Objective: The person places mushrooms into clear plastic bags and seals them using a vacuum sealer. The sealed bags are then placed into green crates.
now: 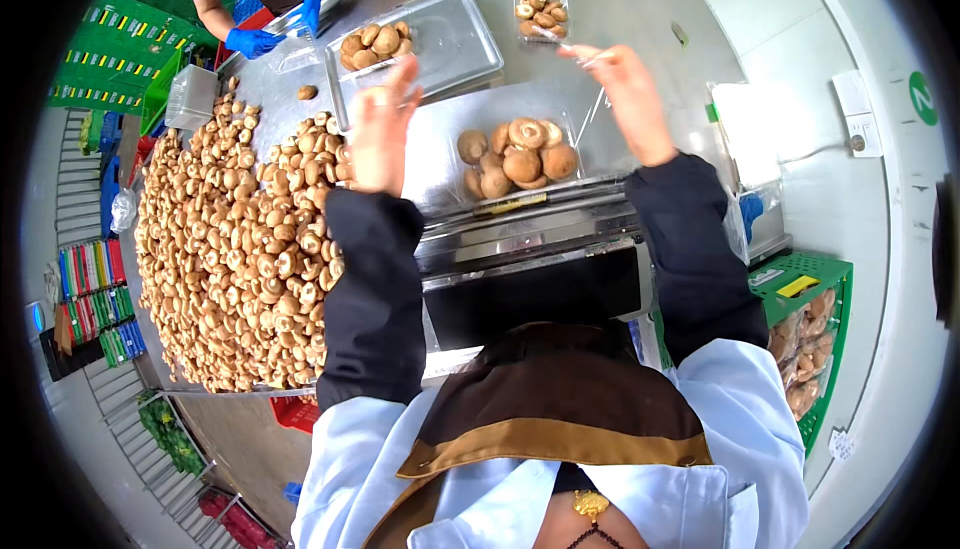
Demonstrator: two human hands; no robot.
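Several brown mushrooms lie in a group on the metal weighing plate in front of me, with thin clear plastic near their right side. My right hand is raised to the right of and beyond them, its fingertips pinched on a clear plastic sheet or bag that catches the light. To the left of the mushrooms, my left hand is lifted, fingers pointing away from me. It looks washed out and blurred, so I cannot make out anything between its fingers.
A big heap of mushrooms covers the table's left. Beyond my hands are a metal tray with mushrooms and a clear pack of mushrooms. A blue-gloved co-worker's hand is at the far left. A green crate stands at right.
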